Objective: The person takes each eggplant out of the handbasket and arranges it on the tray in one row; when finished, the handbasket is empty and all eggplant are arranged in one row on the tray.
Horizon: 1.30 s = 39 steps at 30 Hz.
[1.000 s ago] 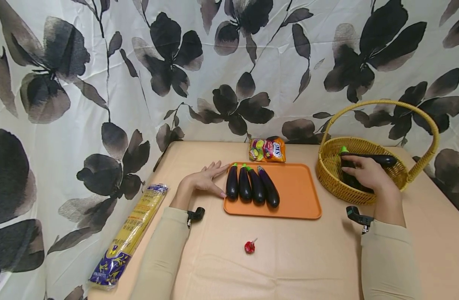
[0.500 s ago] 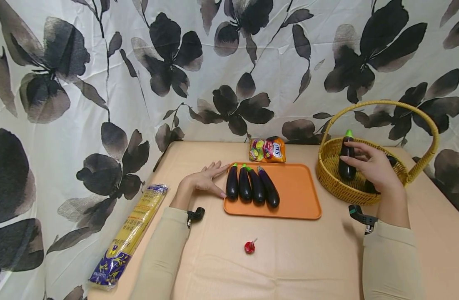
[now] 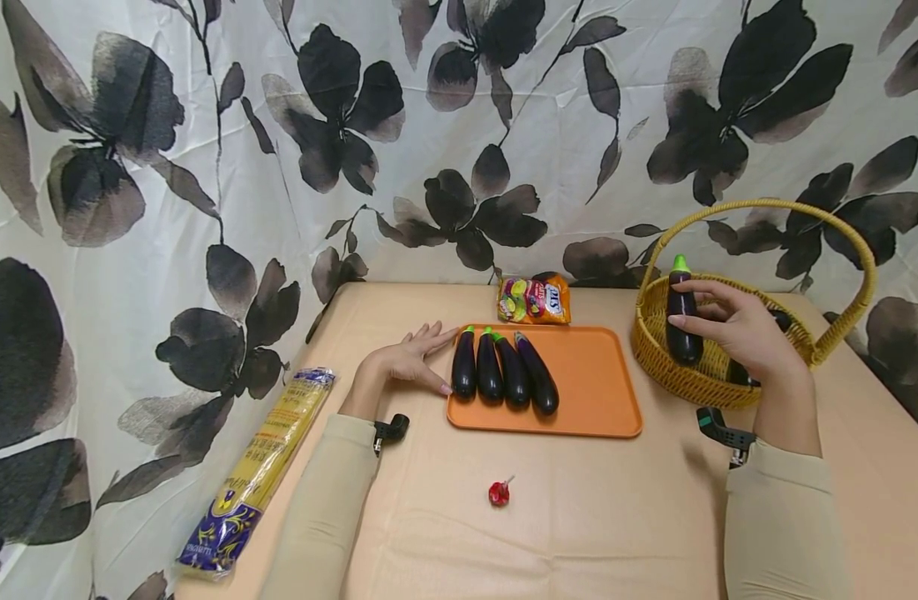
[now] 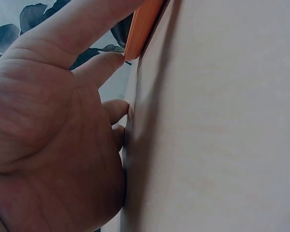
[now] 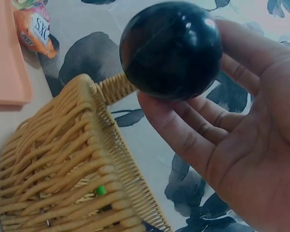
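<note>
Between thumb and fingers, my right hand [image 3: 744,327] pinches a dark purple eggplant [image 3: 684,321], upright with its green stem end on top, over the wicker basket [image 3: 672,383]. In the right wrist view the round bottom of this eggplant [image 5: 171,50] faces the camera, above the basket rim. More dark eggplant [image 3: 781,320] shows inside the basket, partly behind the hand. My left hand [image 3: 406,362] rests with spread fingers at the left edge of the orange tray [image 3: 594,383]. Several eggplants [image 3: 513,375] lie side by side on the tray's left half.
An orange candy bag [image 3: 535,300] lies behind the tray. A small red wrapped piece [image 3: 500,493] is in front of it. A long pack of spaghetti [image 3: 260,471] lies at the table's left edge. The basket's tall handle [image 3: 766,204] arches over it.
My right hand has lifted an eggplant from inside the basket, turned it upright and shifted it slightly left. The left hand has stayed at the tray edge.
</note>
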Motion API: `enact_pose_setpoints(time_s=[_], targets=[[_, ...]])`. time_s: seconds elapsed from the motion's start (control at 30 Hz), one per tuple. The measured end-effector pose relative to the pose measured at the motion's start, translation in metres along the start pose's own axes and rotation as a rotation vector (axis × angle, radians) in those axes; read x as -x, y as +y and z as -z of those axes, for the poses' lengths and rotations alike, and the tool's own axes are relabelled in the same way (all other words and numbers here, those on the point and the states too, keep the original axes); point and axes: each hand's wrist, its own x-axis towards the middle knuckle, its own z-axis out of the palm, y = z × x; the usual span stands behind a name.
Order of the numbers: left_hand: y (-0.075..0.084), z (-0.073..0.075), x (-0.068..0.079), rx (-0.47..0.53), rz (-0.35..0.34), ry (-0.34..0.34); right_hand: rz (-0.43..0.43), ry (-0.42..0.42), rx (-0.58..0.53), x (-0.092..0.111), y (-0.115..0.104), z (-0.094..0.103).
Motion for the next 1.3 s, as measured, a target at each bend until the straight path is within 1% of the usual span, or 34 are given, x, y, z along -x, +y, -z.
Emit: enact_pose_setpoints(time_s=[0.2, 0.37, 0.63, 0.8, 1.13, 1.2, 1.3], targets=[[0.000, 0.001, 0.000, -0.011, -0.006, 0.003, 0.043, -0.020, -0.082, 0.002, -0.008, -0.001], [0.000, 0.001, 0.000, -0.006, -0.004, 0.001, 0.076, -0.044, -0.129, 0.003, -0.014, -0.003], [-0.002, -0.001, 0.001, -0.011, -0.003, 0.006, 0.128, -0.126, -0.200, 0.005, -0.032, -0.012], [-0.001, -0.001, 0.001, -0.018, -0.008, 0.004, 0.138, -0.162, -0.179, 0.005, -0.040, -0.020], [-0.003, -0.002, 0.001, -0.036, -0.017, 0.004, 0.106, -0.172, -0.128, 0.002, -0.049, -0.035], [-0.003, -0.002, 0.002, -0.038, -0.020, 0.004, 0.102, -0.194, -0.132, 0.000, -0.051, -0.039], [-0.003, -0.002, 0.002, -0.043, -0.022, 0.002, 0.120, -0.241, -0.143, -0.003, -0.052, -0.048]])
